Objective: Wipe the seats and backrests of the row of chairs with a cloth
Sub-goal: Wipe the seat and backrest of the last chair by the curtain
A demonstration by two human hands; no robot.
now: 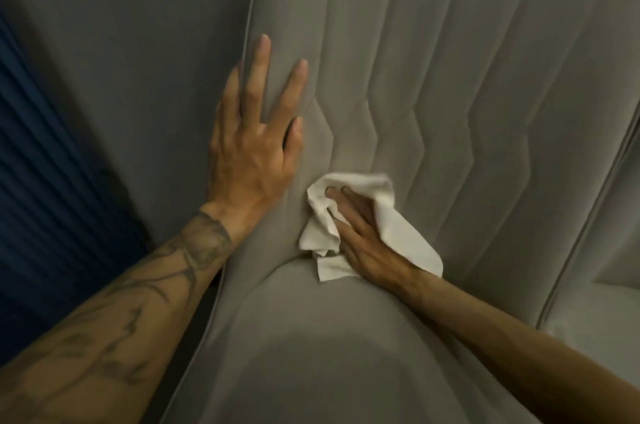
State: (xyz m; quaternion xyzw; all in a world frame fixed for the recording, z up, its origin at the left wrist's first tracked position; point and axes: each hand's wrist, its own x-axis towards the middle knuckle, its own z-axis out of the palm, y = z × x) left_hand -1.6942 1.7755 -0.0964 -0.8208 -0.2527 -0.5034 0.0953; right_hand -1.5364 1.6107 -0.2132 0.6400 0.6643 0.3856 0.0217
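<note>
The right hand (pixel 360 236) presses the white cloth (pixel 349 223) low on the backrest (pixel 450 77), just above the seat (pixel 329 337); the left hand (pixel 252 146) lies flat and spread, grasping nothing, on the backrest's piped left edge. Bunched folds could snag in the seat crease or skip stitched grooves. Open room lies up and right.

dim, warm cast | soft shadow lower centre | slight blur overall | wide-angle bend at edges
</note>
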